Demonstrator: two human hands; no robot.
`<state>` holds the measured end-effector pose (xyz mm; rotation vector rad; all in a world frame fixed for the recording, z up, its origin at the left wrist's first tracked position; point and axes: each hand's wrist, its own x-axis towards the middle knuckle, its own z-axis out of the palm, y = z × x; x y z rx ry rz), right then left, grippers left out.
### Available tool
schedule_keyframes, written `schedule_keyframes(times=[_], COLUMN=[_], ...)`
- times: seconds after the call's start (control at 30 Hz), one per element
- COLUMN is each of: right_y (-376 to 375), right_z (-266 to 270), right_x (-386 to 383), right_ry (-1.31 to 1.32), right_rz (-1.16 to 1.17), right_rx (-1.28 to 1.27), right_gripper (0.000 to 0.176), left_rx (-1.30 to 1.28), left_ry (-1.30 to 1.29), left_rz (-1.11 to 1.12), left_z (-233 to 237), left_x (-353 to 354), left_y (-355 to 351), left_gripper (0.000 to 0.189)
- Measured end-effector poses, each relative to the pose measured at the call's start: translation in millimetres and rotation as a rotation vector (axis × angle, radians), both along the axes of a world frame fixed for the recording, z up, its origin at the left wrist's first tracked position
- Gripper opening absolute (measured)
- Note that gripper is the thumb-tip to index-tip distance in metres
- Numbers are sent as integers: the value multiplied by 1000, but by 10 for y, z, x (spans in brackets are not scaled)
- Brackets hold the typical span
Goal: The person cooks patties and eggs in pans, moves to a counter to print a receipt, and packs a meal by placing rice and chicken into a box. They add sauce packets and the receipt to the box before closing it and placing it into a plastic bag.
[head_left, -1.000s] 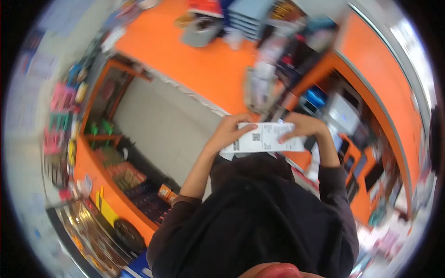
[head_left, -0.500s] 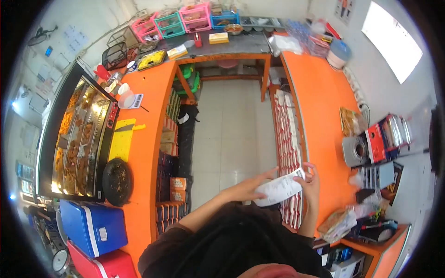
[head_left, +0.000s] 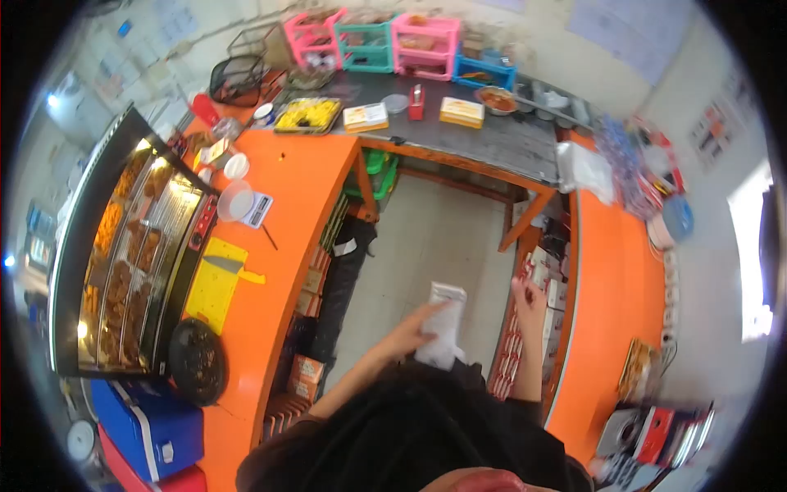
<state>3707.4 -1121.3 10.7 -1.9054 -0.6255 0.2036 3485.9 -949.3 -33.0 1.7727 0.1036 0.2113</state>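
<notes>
In front of my body, my left hand [head_left: 412, 330] holds a long white printed paper slip [head_left: 445, 324], which looks like a receipt. The slip hangs upright, its lower part crumpled against my dark clothing. Some of my left fingers lie across its side edge. My right hand [head_left: 531, 302] is raised apart from the slip, its fingers curled in; whatever they may pinch is too small to make out. Below that hand, red-and-white folded boxes [head_left: 507, 357] stand stacked under the right counter.
Orange counters [head_left: 615, 279] run along both sides, joined by a dark table [head_left: 508, 143] at the back. On the left are a lit food warmer [head_left: 131, 262], a knife [head_left: 225, 264] on a yellow cutting board [head_left: 209, 299], a black round pan [head_left: 197, 361] and a blue cooler [head_left: 152, 426].
My right hand has let go of the slip and moved up and away from it. The slip has shifted left with my left hand and turned upright. My view has swung toward the left.
</notes>
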Motion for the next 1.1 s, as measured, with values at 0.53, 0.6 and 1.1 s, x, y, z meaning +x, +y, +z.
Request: schedule_keyframes(times=[0.53,0.6,1.1], right_y=[4304,4414,5646], right_z=[-744,-1031,-1367], right_x=[1539,1867,3057], right_ry=[228,136,-301], right_rz=[847,865,723], right_rx=[-308,-518,-810], right_gripper=[33,28,29], left_rx=[610,87,521], left_ry=[412,949,1568], left_rz=[1548,1951,1259], left_z=[-1764,-2425,-1947], left_x=[-184,-776,-656], left_y=[3756,4038,5038], left_gripper=[58,62,20])
